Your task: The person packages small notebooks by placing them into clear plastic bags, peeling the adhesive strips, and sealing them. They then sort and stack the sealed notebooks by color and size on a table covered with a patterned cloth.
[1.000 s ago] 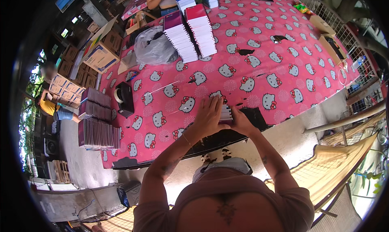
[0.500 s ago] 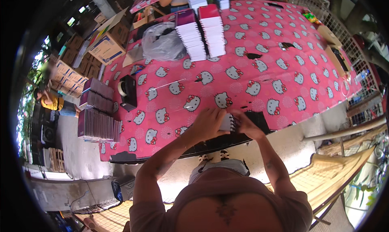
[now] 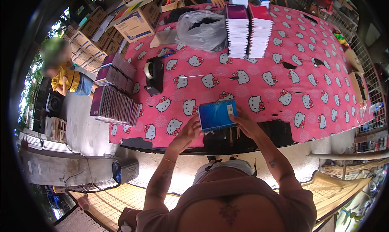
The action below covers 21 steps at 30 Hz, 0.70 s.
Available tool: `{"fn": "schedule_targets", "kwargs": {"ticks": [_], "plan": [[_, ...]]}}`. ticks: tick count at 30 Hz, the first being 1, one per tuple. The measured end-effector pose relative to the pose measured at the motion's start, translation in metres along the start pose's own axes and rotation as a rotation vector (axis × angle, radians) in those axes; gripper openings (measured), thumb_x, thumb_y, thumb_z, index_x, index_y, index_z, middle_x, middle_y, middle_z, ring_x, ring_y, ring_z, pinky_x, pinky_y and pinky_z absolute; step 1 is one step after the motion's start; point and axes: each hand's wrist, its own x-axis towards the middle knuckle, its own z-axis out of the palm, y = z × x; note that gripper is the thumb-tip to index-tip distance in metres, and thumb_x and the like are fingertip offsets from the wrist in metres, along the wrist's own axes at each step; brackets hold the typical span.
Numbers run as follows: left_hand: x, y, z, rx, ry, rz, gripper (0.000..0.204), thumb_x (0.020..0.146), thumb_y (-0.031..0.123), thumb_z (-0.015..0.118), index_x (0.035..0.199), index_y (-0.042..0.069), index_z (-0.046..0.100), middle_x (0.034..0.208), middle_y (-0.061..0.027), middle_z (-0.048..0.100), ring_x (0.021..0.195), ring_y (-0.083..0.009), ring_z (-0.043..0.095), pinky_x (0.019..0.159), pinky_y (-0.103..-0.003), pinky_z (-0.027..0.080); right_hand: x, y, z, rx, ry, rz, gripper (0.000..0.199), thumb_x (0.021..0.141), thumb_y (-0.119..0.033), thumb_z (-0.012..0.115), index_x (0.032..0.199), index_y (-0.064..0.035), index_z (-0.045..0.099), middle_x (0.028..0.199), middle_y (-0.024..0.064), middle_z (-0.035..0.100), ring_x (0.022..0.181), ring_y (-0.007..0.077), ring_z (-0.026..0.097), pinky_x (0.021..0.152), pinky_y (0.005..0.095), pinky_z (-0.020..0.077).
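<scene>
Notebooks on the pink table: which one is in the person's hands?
The single blue spiral notebook, gripped by the left hand and right hand; the others sit in stacks farther off.

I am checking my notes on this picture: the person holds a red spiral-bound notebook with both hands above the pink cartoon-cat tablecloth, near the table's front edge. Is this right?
Not quite. The head view shows a blue spiral-bound notebook, not a red one. The rest stands: the left hand and the right hand both hold it above the pink cartoon-cat tablecloth, near the table's front edge.
</scene>
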Motion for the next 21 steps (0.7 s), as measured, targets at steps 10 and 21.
{"fn": "schedule_targets", "kwargs": {"ticks": [10, 21], "plan": [[0.104, 0.004, -0.090, 0.208, 0.340, -0.128, 0.037, 0.089, 0.036, 0.065, 0.106, 0.003, 0.068, 0.097, -0.0045, 0.069, 0.090, -0.0176, 0.063, 0.083, -0.035, 0.048, 0.121, 0.033, 0.024, -0.262, 0.183, 0.228, 0.045, 0.089, -0.046, 0.072, 0.106, -0.0040, 0.070, 0.080, -0.0007, 0.062, 0.065, 0.0093, 0.051, 0.056, 0.0283, 0.0396], [0.109, 0.004, -0.100, 0.698, 0.478, -0.013, 0.039, 0.084, 0.039, 0.066, 0.095, 0.002, 0.074, 0.089, -0.0147, 0.074, 0.087, -0.0246, 0.070, 0.080, -0.036, 0.052, 0.124, 0.030, 0.033, -0.659, 0.307, 0.231, 0.041, 0.086, -0.040, 0.074, 0.103, -0.0029, 0.071, 0.087, 0.0057, 0.068, 0.075, 0.0111, 0.063, 0.066, 0.0284, 0.0495]]}}
